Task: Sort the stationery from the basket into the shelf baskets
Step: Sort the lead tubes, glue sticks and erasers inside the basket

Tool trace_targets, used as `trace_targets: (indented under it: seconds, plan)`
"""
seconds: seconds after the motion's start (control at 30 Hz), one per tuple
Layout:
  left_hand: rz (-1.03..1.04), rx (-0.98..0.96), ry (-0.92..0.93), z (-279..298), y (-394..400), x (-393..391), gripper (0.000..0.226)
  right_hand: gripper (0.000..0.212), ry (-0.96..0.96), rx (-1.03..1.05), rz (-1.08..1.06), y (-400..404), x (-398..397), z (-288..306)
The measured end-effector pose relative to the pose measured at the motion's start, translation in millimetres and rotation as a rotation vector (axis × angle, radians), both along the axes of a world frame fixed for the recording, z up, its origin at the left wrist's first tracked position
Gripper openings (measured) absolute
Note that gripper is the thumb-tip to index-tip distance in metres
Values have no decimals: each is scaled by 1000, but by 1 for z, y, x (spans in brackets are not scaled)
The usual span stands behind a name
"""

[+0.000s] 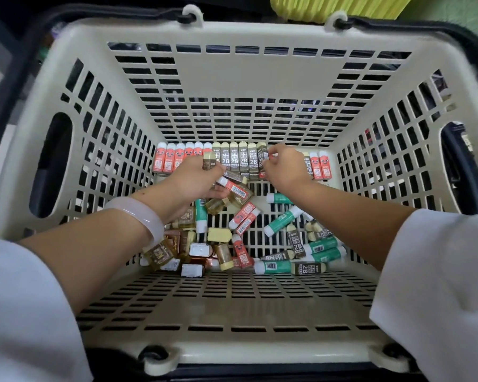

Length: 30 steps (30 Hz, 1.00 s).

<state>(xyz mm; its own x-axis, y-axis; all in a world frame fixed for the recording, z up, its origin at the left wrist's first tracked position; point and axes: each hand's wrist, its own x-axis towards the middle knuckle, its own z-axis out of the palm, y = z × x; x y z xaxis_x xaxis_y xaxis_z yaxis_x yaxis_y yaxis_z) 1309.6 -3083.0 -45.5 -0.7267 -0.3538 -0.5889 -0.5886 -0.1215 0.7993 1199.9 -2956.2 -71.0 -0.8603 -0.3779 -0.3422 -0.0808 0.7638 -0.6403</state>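
I look down into a cream slatted basket (240, 78). A row of upright erasers lines its far wall: red ones (174, 157) at both ends, olive 2B ones (238, 157) between. Both hands are down at that row. My left hand (196, 179) grips an olive 2B eraser (210, 161) and holds a red eraser (231, 187) under its fingers. My right hand (283, 166) pinches an eraser at the row, beside the last olive one (262, 158); which kind it is I cannot tell. Loose green glue sticks (280, 220), erasers and small amber bottles (160, 252) lie on the floor.
The basket's near floor (232, 307) is bare slatted plastic. Dark carry handles (461, 166) hang along its sides. A yellow-green container (337, 6) shows beyond the far rim. A pale bangle (141, 216) circles my left wrist; white sleeves (436, 285) cover both upper forearms.
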Motion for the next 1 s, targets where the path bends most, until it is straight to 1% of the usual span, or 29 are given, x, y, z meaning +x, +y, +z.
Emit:
trace_targets:
  seconds: [0.1,0.17,0.27,0.33,0.47,0.53,0.6,0.7,0.8,0.83,0.87,0.97,1.0]
  plan:
    - [11,7,12,-1,0,0,24,28,16,-1,-10,1,1,-1]
    - [16,-2,6,-2,-1,0,26,26,-1,-14,-28,0,3,-2]
    - [20,9,11,-2,-1,-1,23,21,13,-6,-41,-1,2,-5]
    - [14,13,10,-2,0,-1,22,21,83,73,27,1,-1,-5]
    - [14,12,10,-2,-1,0,22,41,145,143,239,7,-1,-4]
    - [22,19,5,-2,0,0,22,46,200,208,279,5,1,-5]
    - [29,21,-4,-1,-1,0,20,44,223,239,260,0,1,-4]
    - [64,41,-12,-1,-2,-1,18,43,180,226,255,-2,-1,-1]
    - [119,70,-16,-2,-3,-2,26,51,150,166,228,2,-1,5]
    - [128,76,-18,-2,-3,-2,29,50,141,115,212,2,1,10]
    - [136,91,-13,-2,-3,-2,29,43,87,27,192,2,3,15]
    - [132,159,53,1,-1,-2,13,17,-319,-296,165,3,14,27]
    - [123,169,73,3,0,-2,9,12,-390,-345,185,4,17,29]
